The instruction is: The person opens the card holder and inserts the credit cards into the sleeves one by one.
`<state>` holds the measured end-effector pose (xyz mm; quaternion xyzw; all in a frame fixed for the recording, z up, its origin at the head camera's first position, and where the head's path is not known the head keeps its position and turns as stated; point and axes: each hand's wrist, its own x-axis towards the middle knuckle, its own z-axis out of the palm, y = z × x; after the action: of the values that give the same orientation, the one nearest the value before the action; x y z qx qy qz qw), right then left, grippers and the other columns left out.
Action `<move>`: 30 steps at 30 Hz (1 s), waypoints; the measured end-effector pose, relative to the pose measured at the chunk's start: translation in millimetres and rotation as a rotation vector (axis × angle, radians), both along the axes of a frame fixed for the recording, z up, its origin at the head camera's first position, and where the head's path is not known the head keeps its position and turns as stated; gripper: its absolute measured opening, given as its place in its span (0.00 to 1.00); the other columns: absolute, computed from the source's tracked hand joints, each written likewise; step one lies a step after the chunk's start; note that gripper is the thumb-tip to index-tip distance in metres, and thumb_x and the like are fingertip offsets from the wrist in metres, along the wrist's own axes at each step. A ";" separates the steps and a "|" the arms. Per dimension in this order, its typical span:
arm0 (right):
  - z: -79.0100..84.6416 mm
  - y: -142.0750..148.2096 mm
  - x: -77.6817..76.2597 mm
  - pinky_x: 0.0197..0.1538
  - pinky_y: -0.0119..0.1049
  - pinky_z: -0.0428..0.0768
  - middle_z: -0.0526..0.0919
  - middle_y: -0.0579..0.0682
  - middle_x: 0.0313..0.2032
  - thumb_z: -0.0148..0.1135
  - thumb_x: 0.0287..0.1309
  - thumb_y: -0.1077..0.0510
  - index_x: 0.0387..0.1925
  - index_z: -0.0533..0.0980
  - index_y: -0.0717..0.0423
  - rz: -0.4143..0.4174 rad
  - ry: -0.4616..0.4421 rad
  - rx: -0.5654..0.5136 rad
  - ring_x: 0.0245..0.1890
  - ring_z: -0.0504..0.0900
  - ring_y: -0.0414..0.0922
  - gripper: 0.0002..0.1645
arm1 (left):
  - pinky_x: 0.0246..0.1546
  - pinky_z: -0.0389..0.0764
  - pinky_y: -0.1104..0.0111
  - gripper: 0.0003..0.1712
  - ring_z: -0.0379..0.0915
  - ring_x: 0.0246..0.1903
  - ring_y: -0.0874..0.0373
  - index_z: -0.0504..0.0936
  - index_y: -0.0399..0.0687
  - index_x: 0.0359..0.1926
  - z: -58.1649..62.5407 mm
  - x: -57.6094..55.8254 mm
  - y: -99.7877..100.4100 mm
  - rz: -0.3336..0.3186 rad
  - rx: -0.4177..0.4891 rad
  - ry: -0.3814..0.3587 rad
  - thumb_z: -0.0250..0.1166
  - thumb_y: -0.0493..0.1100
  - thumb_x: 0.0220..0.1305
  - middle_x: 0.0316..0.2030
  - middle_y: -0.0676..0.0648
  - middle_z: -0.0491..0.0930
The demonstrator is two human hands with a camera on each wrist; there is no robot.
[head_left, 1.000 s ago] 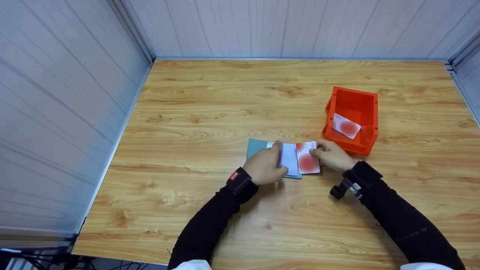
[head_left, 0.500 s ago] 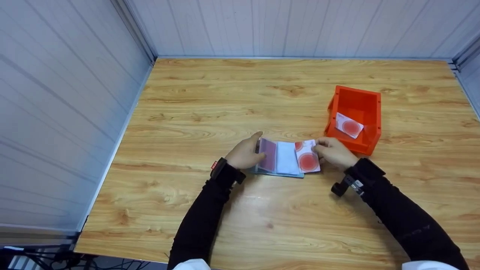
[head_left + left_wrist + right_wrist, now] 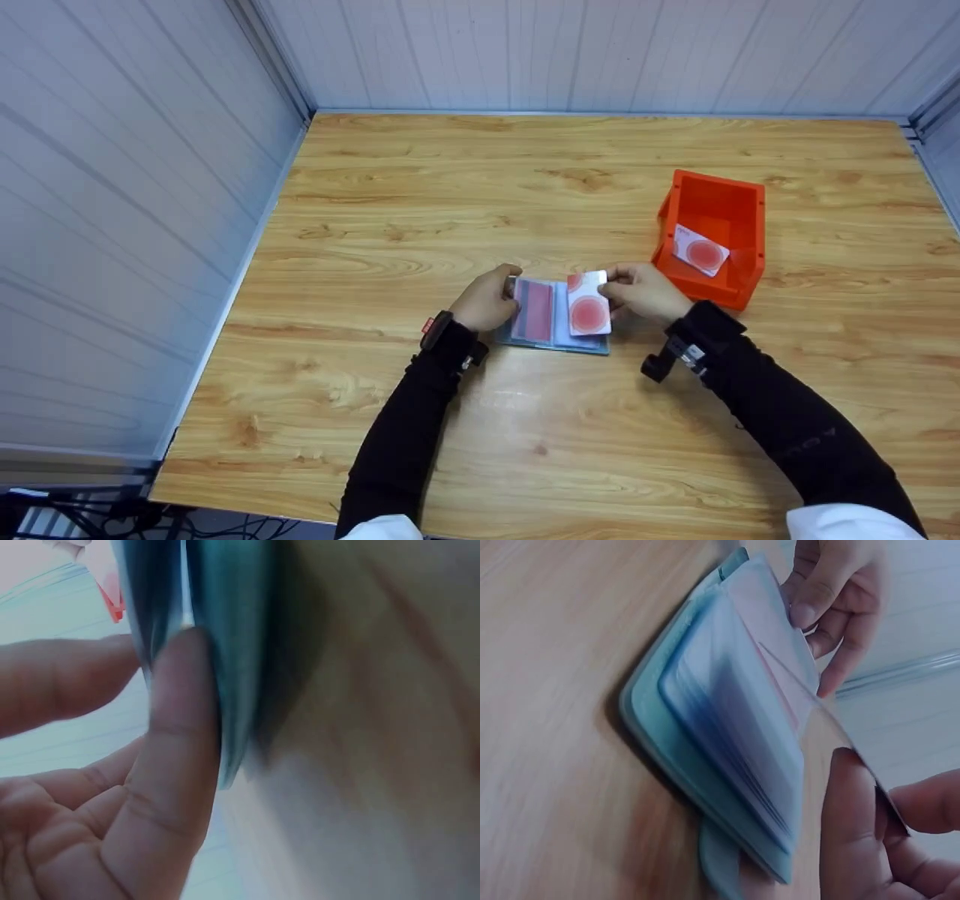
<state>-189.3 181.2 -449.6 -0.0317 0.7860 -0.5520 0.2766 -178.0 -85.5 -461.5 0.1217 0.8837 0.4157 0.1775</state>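
Observation:
A teal card holder (image 3: 560, 322) with clear plastic sleeves lies spread on the wooden table, a reddish card (image 3: 536, 311) showing in its left-hand sleeve. My left hand (image 3: 484, 301) pinches the holder's left side between thumb and fingers; in the left wrist view the thumb (image 3: 180, 697) presses at the teal cover. Between thumb and fingers of my right hand (image 3: 649, 294) is a white card (image 3: 589, 313) with red circles, tilted over the right-hand sleeves. Edge-on in the right wrist view, this card's edge reaches toward the stacked sleeves (image 3: 739, 705).
To the right of the holder stands an orange bin (image 3: 724, 199) with a similar card (image 3: 699, 251) inside. A strap (image 3: 718, 859) of the holder sticks out beneath it in the right wrist view. Pale panels (image 3: 480, 56) wall the table's back and sides.
My left hand turned a sleeve page over to the left and moved to the holder's left side. My right hand carried the white card leftward, over the right-hand sleeves.

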 end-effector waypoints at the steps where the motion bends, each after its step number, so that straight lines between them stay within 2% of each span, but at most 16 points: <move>1: -2.2 -2.6 -0.6 0.33 0.30 0.84 0.78 0.45 0.29 0.55 0.64 0.64 0.44 0.70 0.69 0.000 -0.004 -0.013 0.25 0.79 0.36 0.11 | 0.34 0.69 0.73 0.32 0.67 0.31 0.60 0.66 0.35 0.67 -0.6 -0.1 -0.1 0.001 -0.003 0.001 0.56 0.30 0.60 0.35 0.48 0.72; 7: -11.2 -12.4 -3.7 0.29 0.28 0.83 0.77 0.44 0.25 0.56 0.62 0.66 0.45 0.69 0.70 0.002 -0.047 -0.025 0.20 0.79 0.35 0.12 | 0.30 0.70 0.72 0.31 0.68 0.30 0.59 0.66 0.35 0.67 -2.9 -0.8 -0.3 0.008 0.010 -0.025 0.55 0.29 0.60 0.35 0.47 0.72; 15: -16.2 -18.5 -7.1 0.28 0.28 0.83 0.76 0.44 0.25 0.57 0.62 0.66 0.43 0.70 0.68 0.007 -0.076 0.017 0.19 0.78 0.36 0.10 | 0.30 0.71 0.73 0.30 0.68 0.31 0.59 0.67 0.35 0.65 -4.5 -0.6 0.0 0.016 0.000 -0.018 0.55 0.29 0.59 0.35 0.46 0.73; 19: -18.0 -22.2 -8.2 0.28 0.28 0.83 0.77 0.45 0.25 0.58 0.61 0.66 0.43 0.69 0.68 0.001 -0.080 0.040 0.19 0.79 0.36 0.11 | 0.31 0.70 0.73 0.30 0.68 0.31 0.59 0.68 0.35 0.64 -4.4 -0.2 0.4 0.022 -0.007 -0.012 0.56 0.28 0.59 0.34 0.48 0.71; 25: -16.7 -27.0 -9.4 0.28 0.28 0.84 0.77 0.47 0.27 0.59 0.62 0.65 0.45 0.69 0.69 0.010 -0.076 0.084 0.20 0.80 0.36 0.13 | 0.29 0.70 0.73 0.30 0.68 0.29 0.59 0.68 0.35 0.64 -3.4 -0.3 0.4 0.025 -0.013 -0.020 0.56 0.28 0.59 0.35 0.44 0.74; 30: -16.5 -28.2 -9.9 0.27 0.28 0.83 0.76 0.47 0.25 0.58 0.61 0.66 0.43 0.68 0.69 0.025 -0.078 0.052 0.18 0.80 0.35 0.12 | 0.28 0.71 0.74 0.29 0.69 0.27 0.60 0.67 0.35 0.65 -2.1 -0.3 0.5 0.037 0.008 -0.046 0.55 0.28 0.60 0.32 0.48 0.72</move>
<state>-199.2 153.0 -466.1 -0.0127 0.7883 -0.5287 0.3145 -178.3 -85.0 -463.7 0.0962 0.8799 0.4250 0.1894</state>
